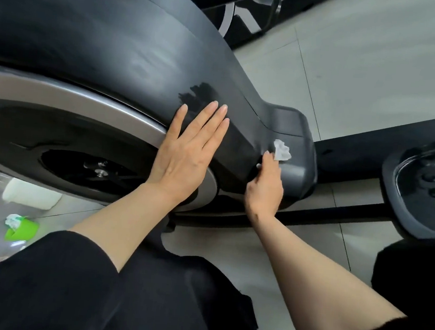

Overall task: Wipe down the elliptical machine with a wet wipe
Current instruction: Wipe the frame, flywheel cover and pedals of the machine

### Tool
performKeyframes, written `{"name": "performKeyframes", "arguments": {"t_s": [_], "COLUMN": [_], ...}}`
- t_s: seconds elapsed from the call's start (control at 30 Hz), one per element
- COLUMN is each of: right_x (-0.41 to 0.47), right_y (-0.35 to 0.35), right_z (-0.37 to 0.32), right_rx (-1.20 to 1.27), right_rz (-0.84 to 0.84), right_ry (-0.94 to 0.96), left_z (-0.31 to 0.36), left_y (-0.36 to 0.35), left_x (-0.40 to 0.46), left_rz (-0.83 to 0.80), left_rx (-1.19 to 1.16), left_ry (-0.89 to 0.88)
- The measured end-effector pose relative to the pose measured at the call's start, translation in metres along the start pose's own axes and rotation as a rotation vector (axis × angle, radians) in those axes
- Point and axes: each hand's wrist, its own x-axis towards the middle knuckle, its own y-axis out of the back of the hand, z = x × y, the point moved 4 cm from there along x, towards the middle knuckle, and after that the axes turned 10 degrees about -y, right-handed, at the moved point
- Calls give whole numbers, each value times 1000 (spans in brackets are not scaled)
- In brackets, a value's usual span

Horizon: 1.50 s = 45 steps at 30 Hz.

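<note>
Left hand (186, 151) is laid flat, fingers straight, on the dark elliptical machine (96, 38) housing. A crumpled wet wipe (282, 150) is pinched in right hand (264, 187), pressed against the housing's lower end.

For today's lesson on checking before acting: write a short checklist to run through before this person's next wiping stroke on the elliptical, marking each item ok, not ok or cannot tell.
1. Wipe in hand: ok. The right hand pinches the wet wipe.
2. Wipe on the surface: ok. It lies against the dark housing near its rear end.
3. Body steadied: ok. The left hand rests flat, fingers straight, on the housing.
4. Wipe damp enough: cannot tell. It is crumpled small.
5. Left hand out of the stroke's path: cannot tell. It sits beside the wipe, apart from it.
6. Pedal out of the way: ok. It is off to the right.
</note>
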Motion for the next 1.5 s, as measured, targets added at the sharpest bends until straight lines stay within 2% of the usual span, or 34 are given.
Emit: {"name": "performKeyframes", "arguments": {"t_s": [0.13,0.2,0.33,0.43,0.57,0.63,0.77,0.83,1.0,1.1,1.17,1.23,1.3,1.4,1.43,1.5], "right_x": [-8,-7,4,17,21,20,38,54,69,92,99,95,84,68,61,55], "right_y": [-14,-9,22,27,7,6,24,23,7,10,17,26,28,18,15,17], "right_z": [-40,-25,30,33,-12,-4,37,36,10,25,41,53,50,15,1,-23], "right_rx": [200,137,-106,-58,-1,22,31,-25,-154,-213,-191,-123,-88,-39,47,288], "right_rz": [6,-10,117,150,60,51,169,145,-37,7,67,206,303,147,94,64], "right_ry": [114,142,79,-97,107,84,-29,-78,244,229,112,-44,-114,20,63,12], "left_z": [2,3,3,12,38,47,63,72,98,101,101,103,100,94,90,75], "left_y": [-1,0,1,-5,-17,-20,-28,-32,-43,-47,-48,-49,-48,-44,-41,-32], "left_x": [2,3,5,5,1,3,14,19,32,33,31,29,29,31,31,29], "left_rz": [-17,-32,-29,-10,-92,-131,-208,-230,-266,-229,-207,-169,-103,75,126,228], "left_rx": [-7,-17,-33,-63,-76,-78,-101,-100,-120,-122,-107,-121,-159,-349,-440,-601], "left_ry": [14,15,-10,-97,-212,-216,-257,-263,-222,-191,-203,-224,-220,-151,-109,18]}}
